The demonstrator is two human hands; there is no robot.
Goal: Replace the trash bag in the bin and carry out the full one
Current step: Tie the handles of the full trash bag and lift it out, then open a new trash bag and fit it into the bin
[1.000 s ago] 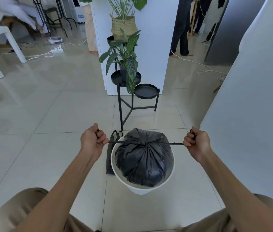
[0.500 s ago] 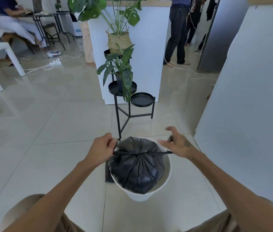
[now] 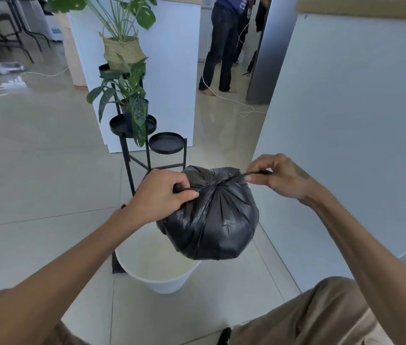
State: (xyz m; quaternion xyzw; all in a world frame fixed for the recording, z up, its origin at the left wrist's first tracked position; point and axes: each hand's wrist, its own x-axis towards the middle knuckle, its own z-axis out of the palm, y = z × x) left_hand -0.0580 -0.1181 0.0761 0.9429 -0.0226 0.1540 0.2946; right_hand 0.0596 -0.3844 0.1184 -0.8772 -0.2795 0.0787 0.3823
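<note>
A full black trash bag (image 3: pixel 212 217), tied at the top, hangs in the air above the white bin (image 3: pixel 162 277). My left hand (image 3: pixel 159 195) grips the bag's left drawstring loop. My right hand (image 3: pixel 276 178) pinches the right drawstring loop between thumb and fingers. The bin's pale inside shows under the bag, with no liner visible in it. A dark flat thing (image 3: pixel 117 265) lies on the floor at the bin's left side, mostly hidden by my forearm.
A black metal plant stand (image 3: pixel 147 150) with potted plants stands just behind the bin. A pale wall panel (image 3: pixel 346 145) rises close on the right. A person (image 3: pixel 224 46) stands further back, with a white cable (image 3: pixel 234 103) across the tiled floor.
The bag has been lifted out of the bin, where it sat before. Both hands moved in close to the knot, and my right hand took hold of the drawstring again.
</note>
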